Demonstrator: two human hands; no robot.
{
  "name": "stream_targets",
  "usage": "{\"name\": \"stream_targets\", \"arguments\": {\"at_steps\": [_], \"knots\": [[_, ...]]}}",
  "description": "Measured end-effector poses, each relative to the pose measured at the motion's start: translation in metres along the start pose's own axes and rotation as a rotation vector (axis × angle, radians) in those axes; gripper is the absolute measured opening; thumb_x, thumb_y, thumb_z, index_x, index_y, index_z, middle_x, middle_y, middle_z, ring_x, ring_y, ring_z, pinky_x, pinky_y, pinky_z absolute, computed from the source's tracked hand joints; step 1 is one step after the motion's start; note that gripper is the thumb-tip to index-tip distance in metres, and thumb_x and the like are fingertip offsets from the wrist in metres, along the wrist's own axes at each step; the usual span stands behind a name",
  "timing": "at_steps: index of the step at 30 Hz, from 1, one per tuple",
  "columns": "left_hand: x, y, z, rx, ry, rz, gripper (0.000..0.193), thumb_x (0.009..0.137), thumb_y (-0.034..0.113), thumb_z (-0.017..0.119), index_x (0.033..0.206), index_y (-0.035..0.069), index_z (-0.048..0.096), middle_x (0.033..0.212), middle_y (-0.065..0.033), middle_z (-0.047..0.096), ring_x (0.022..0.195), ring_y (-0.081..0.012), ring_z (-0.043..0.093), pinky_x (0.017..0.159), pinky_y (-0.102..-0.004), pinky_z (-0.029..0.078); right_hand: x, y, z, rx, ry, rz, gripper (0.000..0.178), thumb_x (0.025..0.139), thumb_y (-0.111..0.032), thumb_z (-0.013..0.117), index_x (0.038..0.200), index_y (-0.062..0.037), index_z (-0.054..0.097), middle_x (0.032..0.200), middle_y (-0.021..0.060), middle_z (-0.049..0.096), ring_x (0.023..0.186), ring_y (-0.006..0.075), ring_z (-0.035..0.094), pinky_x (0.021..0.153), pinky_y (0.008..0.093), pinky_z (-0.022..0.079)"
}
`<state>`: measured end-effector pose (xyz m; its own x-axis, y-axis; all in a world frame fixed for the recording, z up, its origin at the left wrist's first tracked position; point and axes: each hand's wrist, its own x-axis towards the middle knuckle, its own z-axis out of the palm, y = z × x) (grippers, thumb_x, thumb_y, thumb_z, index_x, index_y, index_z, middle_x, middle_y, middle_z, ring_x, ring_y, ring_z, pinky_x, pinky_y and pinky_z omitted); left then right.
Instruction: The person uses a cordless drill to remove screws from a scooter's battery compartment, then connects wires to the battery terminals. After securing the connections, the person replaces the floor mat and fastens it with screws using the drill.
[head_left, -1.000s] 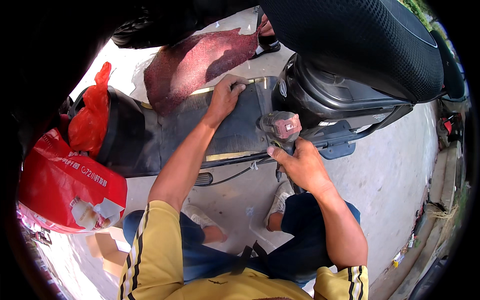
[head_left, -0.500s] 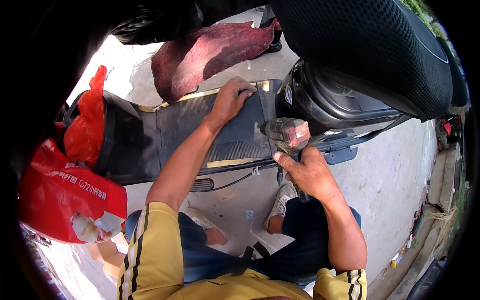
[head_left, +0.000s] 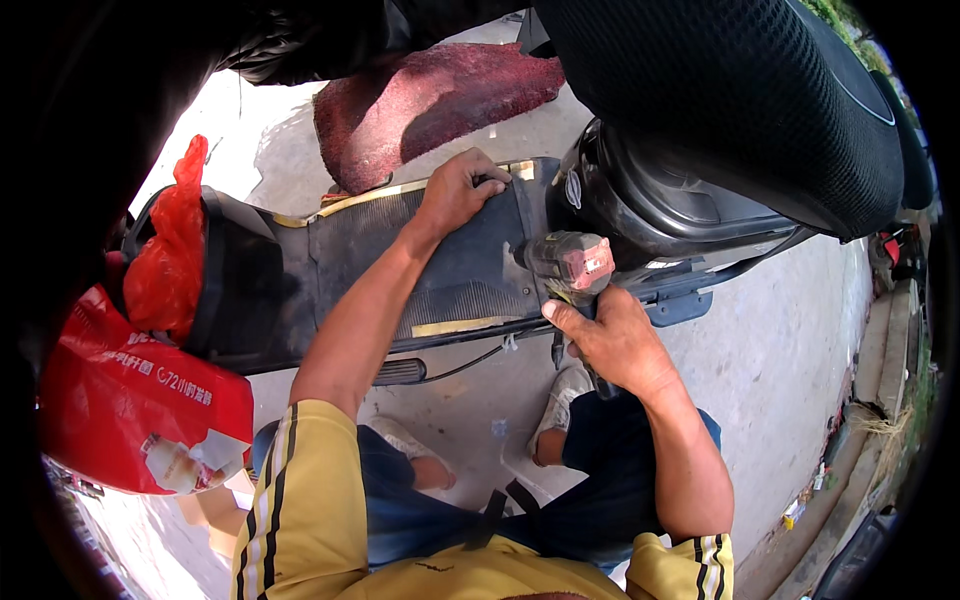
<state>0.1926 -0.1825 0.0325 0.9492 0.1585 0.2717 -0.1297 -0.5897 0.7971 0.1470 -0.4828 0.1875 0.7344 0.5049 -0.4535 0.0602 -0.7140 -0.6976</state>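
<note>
My right hand (head_left: 622,340) is wrapped round the grip of a cordless drill driver (head_left: 574,262), its nose directed left at the right part of a scooter's black footboard (head_left: 350,255). My left hand (head_left: 458,192) rests at the footboard's far edge with its fingers curled in. Whatever those fingers may pinch is hidden. Strips of yellowish tape or residue (head_left: 458,327) line the near and far edges of the board. A small screw-like spot (head_left: 527,291) shows near its right end, below the driver's nose.
A black mesh-covered seat (head_left: 730,100) overhangs the right side. At left are a red plastic bag (head_left: 165,280) and a red printed cover (head_left: 140,400). A dark red mat (head_left: 430,110) lies beyond the scooter. A kerb with litter (head_left: 860,470) runs along the right.
Both hands and the driver hold nearly the same position. The red mat has shifted slightly right and lies flatter; the dark shoe behind it is no longer seen.
</note>
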Motion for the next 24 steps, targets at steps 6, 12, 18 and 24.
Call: {"name": "stream_targets", "arguments": {"at_steps": [6, 12, 18, 24], "knots": [[-0.002, 0.0055, 0.0006, 0.004, 0.007, 0.005, 0.019, 0.09, 0.004, 0.08, 0.108, 0.007, 0.081, 0.101, -0.0055, 0.069, 0.095, -0.0205, 0.067, 0.089, -0.0328, 0.053, -0.0021, 0.0004, 0.0007, -0.007, 0.006, -0.006, 0.052, 0.097, -0.04, 0.075, 0.119, 0.0061, 0.069, 0.108, 0.0334, 0.073, 0.113, 0.0544, 0.065, 0.097, 0.0535, 0.052], [-0.0023, 0.0025, -0.0003, 0.009, 0.028, 0.028, 0.018, 0.09, 0.006, 0.079, 0.108, 0.007, 0.081, 0.101, -0.0058, 0.069, 0.093, -0.0213, 0.067, 0.089, -0.0327, 0.053, -0.0063, -0.0043, 0.0045, -0.043, 0.027, -0.013, 0.05, 0.097, -0.039, 0.075, 0.118, 0.0061, 0.069, 0.105, 0.0336, 0.073, 0.11, 0.0546, 0.066, 0.095, 0.0544, 0.053], [-0.0018, 0.0027, 0.0006, 0.036, 0.017, 0.027, 0.019, 0.09, 0.006, 0.079, 0.108, 0.007, 0.082, 0.101, -0.0059, 0.069, 0.093, -0.0209, 0.066, 0.088, -0.0322, 0.052, -0.0095, -0.0049, 0.0056, -0.036, 0.041, -0.069, 0.048, 0.098, -0.037, 0.075, 0.119, 0.0061, 0.068, 0.104, 0.0337, 0.073, 0.109, 0.0551, 0.065, 0.095, 0.0549, 0.053], [-0.001, 0.0012, 0.0009, 0.018, 0.002, 0.002, 0.019, 0.088, 0.006, 0.08, 0.107, 0.009, 0.082, 0.101, -0.0047, 0.069, 0.092, -0.02, 0.066, 0.088, -0.0324, 0.053, -0.0091, -0.0079, 0.0055, -0.046, 0.043, -0.06, 0.05, 0.098, -0.038, 0.075, 0.119, 0.0066, 0.068, 0.107, 0.0336, 0.073, 0.11, 0.0548, 0.065, 0.096, 0.0548, 0.053]]}}
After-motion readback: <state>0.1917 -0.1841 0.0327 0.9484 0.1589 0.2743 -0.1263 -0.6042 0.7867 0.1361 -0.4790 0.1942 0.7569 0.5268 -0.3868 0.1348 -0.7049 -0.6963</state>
